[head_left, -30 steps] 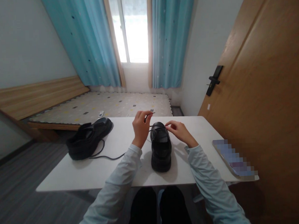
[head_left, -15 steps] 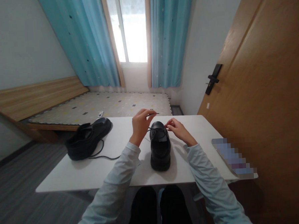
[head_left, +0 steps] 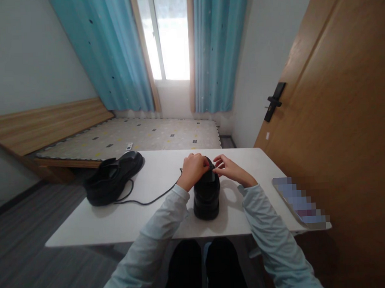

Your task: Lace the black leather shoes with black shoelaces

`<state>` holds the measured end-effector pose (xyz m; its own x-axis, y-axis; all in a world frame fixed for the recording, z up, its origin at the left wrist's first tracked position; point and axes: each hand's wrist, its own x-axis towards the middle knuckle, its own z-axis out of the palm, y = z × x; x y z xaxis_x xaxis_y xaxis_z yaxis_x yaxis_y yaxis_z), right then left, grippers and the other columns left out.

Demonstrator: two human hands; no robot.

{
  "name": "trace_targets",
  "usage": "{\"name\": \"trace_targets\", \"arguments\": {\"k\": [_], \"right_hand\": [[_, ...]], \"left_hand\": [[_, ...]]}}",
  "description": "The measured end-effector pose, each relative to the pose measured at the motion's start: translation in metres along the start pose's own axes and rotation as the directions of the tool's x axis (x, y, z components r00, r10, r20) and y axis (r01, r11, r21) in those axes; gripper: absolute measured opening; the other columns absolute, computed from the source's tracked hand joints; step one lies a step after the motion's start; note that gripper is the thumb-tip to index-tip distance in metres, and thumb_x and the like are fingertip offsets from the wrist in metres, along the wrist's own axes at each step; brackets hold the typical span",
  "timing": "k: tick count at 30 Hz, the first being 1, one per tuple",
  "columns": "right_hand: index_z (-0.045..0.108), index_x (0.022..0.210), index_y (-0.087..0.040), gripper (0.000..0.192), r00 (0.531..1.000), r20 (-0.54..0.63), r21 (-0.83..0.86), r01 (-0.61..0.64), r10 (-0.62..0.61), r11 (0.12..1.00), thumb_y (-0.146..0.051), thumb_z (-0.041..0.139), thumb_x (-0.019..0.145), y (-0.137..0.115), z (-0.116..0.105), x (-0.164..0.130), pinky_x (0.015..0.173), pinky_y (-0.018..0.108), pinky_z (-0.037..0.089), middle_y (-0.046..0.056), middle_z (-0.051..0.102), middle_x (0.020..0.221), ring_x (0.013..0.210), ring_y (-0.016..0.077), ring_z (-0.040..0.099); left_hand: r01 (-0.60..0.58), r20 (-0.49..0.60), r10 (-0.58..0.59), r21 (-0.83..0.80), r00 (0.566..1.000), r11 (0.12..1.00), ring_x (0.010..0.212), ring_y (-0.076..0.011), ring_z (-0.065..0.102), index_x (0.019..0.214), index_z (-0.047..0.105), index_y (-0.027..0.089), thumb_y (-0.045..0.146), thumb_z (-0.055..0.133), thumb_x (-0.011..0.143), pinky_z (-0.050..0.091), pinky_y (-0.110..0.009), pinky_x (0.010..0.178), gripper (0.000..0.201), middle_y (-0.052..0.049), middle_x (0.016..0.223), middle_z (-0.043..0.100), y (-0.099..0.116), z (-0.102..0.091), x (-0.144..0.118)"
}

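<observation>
Black leather shoe (head_left: pixel 207 195): stands upright near the middle of the white table (head_left: pixel 157 219), heel toward the person, toe pointing to the window; both hands meet over its lacing area.
Left hand (head_left: pixel 194 172): curled closed on the top of the shoe, fingers folded down over the lace zone; it appears to pinch the lace, though the exact grip is hidden by the knuckles.
Right hand (head_left: pixel 228 170): fingertips drawn together at the shoe's upper, touching the left hand's fingers; whether it holds a lace end cannot be told.
Lace (head_left: pixel 150 201): 1 dark cord runs slack across the table from the left hand's side toward the second shoe.
Second shoe (head_left: pixel 115 178): lies on the table's left part, well apart from the first, toe away from the person.
Step in hand: judged to be threading or tightening the lace at the upper eyelets of the near shoe.
Next move calls for: a fine pinch on the lace tip, a steady shoe, and slack drawn through without snagging.
Surroundings: blurred flat item (head_left: pixel 300 205) at the table's right edge; bed (head_left: pixel 130 136), blue curtains (head_left: pixel 116 53), wooden door (head_left: pixel 339 110).
</observation>
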<state>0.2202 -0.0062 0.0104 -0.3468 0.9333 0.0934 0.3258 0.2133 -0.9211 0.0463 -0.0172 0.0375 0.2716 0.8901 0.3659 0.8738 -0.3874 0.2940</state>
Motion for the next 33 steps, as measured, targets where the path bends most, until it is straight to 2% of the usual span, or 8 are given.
{"name": "trace_targets", "arguments": {"k": [6,14,21,25,33], "right_hand": [[0.052,0.098,-0.016,0.037,0.999,0.006,0.109,-0.043,0.043,0.993,-0.017,0.070,0.067,-0.004,-0.011,-0.008,0.062,0.029,0.057,0.002,0.059,0.085,0.073,0.0131,0.061],[0.063,0.098,-0.013,0.032,0.996,0.077,0.054,-0.046,0.042,0.997,-0.020,0.071,0.067,-0.007,-0.018,-0.011,0.077,0.033,0.054,0.007,0.068,0.094,0.082,0.0171,0.064],[0.070,0.096,-0.014,0.031,0.989,0.145,0.040,-0.018,0.012,0.999,-0.023,0.071,0.066,-0.008,-0.022,-0.012,0.083,0.036,0.053,0.006,0.073,0.093,0.088,0.0208,0.066],[0.072,0.095,-0.014,0.030,0.981,0.193,0.078,-0.008,-0.007,0.997,-0.025,0.070,0.067,-0.009,-0.023,-0.012,0.087,0.039,0.051,0.005,0.073,0.093,0.091,0.0229,0.066],[0.071,0.098,-0.014,0.031,0.975,0.221,0.120,-0.035,0.008,0.992,-0.024,0.071,0.069,-0.008,-0.022,-0.014,0.086,0.037,0.053,0.006,0.072,0.092,0.090,0.0202,0.066]], "left_hand": [[-0.003,0.009,0.002,0.058,1.000,0.998,0.082,-0.0241,0.061,0.078,0.075,0.022,0.022,0.063,0.077,0.043,-0.033,0.074,0.012,-0.008,0.081,0.070,0.009,0.005,0.000],[0.012,-0.015,-0.011,0.083,1.000,0.996,0.084,-0.0239,0.062,0.080,0.075,0.021,0.021,0.058,0.081,0.044,-0.032,0.074,0.017,-0.010,0.087,0.071,0.016,0.010,-0.001],[-0.004,-0.001,0.004,0.098,1.000,0.995,0.084,-0.0252,0.063,0.079,0.075,0.018,0.018,0.054,0.083,0.044,-0.034,0.074,0.021,-0.013,0.088,0.070,0.021,0.008,-0.002],[0.002,-0.015,-0.001,0.083,1.000,0.997,0.084,-0.0244,0.063,0.078,0.075,0.020,0.019,0.055,0.082,0.044,-0.032,0.073,0.020,-0.010,0.089,0.071,0.019,0.012,-0.003],[0.009,-0.010,-0.008,0.051,1.000,0.999,0.084,-0.0236,0.064,0.078,0.074,0.020,0.022,0.057,0.081,0.043,-0.032,0.073,0.017,-0.009,0.089,0.071,0.017,0.016,0.000]]}}
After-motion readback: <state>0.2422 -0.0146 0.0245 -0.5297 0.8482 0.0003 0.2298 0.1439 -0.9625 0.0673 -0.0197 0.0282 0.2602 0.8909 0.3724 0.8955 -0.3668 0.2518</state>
